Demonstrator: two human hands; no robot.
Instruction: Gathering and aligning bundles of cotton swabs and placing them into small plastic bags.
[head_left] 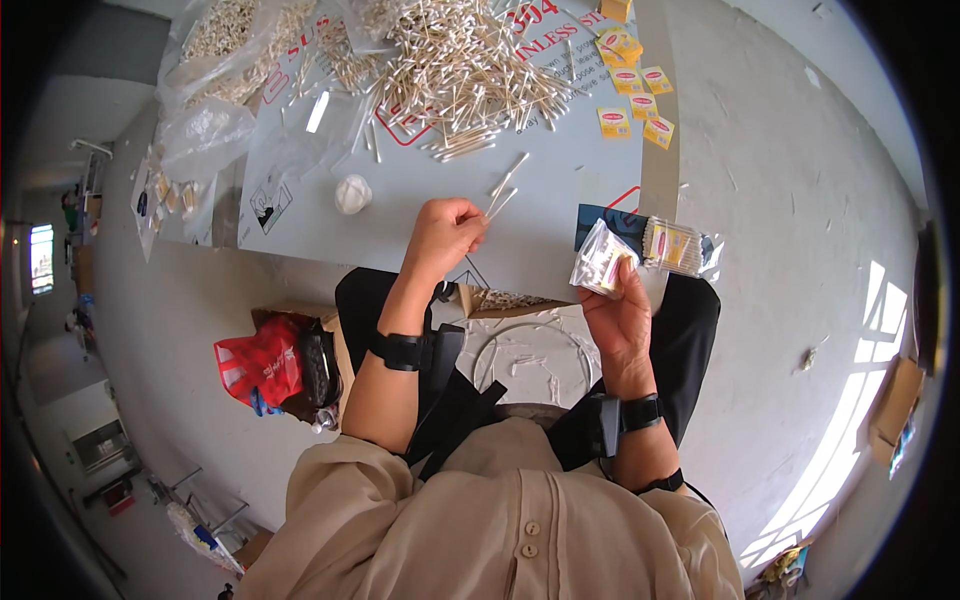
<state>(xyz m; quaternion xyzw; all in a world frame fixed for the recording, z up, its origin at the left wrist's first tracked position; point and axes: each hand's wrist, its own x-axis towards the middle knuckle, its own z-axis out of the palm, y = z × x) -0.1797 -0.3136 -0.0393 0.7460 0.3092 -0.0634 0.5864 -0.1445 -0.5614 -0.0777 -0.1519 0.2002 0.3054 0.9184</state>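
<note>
– Beige buttoned shirt [530,500] right under us! And the hands?
– Both on the wearer's side of that big loose heap of pale-stemmed cotton swabs [470,80]! Left hand [447,238]: fingertips narrow, pinching slim white-tipped swabs [503,203].
– And the right hand [620,318]?
– Thumb and fingers gripping a clear, shiny plastic packet [600,258], nearer the body than the heap and off to its right!
– Beyond that?
– Another clear packet with a yellow label [672,247], farther right of the heap. Small yellow printed cards [615,122] lie right beside the heap!
</note>
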